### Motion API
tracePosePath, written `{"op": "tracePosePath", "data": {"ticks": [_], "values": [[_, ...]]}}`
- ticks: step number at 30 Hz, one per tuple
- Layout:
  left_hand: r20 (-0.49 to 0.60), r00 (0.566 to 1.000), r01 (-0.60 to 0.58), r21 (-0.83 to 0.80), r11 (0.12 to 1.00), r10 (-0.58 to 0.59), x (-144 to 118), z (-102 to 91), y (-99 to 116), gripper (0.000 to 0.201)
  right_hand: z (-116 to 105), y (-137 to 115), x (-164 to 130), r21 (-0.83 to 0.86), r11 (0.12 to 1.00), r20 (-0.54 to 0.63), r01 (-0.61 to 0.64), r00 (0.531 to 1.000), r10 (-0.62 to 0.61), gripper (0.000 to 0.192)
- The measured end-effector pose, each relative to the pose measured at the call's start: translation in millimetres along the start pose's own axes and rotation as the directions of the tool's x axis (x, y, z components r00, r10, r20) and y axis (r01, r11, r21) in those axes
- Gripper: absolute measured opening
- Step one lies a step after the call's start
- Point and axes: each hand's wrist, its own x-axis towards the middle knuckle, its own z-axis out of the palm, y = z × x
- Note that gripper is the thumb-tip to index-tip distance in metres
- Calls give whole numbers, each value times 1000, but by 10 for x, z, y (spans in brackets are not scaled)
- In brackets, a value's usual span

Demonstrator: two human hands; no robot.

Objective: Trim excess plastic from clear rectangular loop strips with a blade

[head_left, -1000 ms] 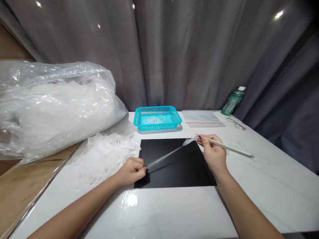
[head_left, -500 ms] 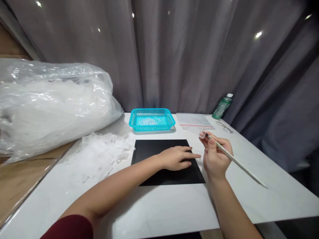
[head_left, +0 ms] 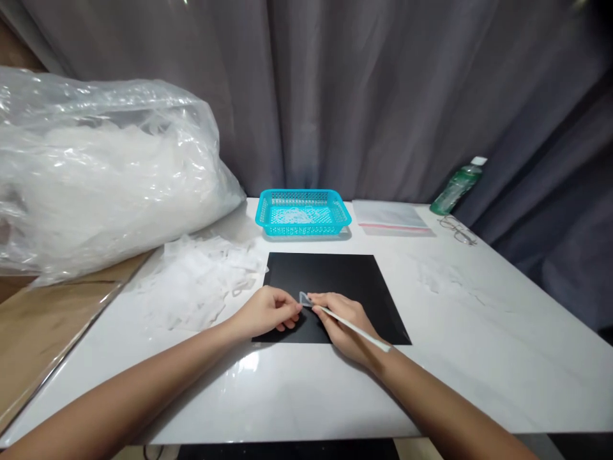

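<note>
Together, both hands [head_left: 306, 313] pinching film [head_left: 303, 297].

Makeshift piecework station: curtain [head_left: 364, 96] backdrop, white table [head_left: 479, 345], bulk plastic bag [head_left: 105, 166].

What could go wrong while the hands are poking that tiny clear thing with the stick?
The small clear piece is pinched only at its edge between the left hand and right hand, so it might slip and be hard to spot. The thin white stick points toward the left fingertips and could jab them. The loose white scraps lie right beside the black mat, so a forearm might sweep some onto it.
</note>
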Motion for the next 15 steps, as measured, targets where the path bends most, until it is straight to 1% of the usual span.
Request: {"op": "tracePosePath", "data": {"ticks": [3, 6, 8, 12, 15], "values": [[22, 997, 76, -69, 995, -75, -50, -22, -24, 27, 66, -7, -28, 35, 997, 66, -69, 996, 67, 18], [37, 993, 111, -113, 987, -108, -48, -21, -11, 22, 80, -9, -40, 68, 992, 100, -109, 990, 102, 19], [39, 992, 126, -135, 983, -122, -40, -18, -3, 21, 90, -15, -41, 68, 994, 99, -88, 992, 81, 18], [43, 990, 142, -172, 975, -137, -31, -15, 7, 21, 123, -2, -43, 39, 999, 77, 18, 997, -21, 16], [45, 988, 154, -186, 970, -148, -26, -11, 15, 16, 150, 17, -51, 15, 997, 53, 81, 995, -82, 16]]}}
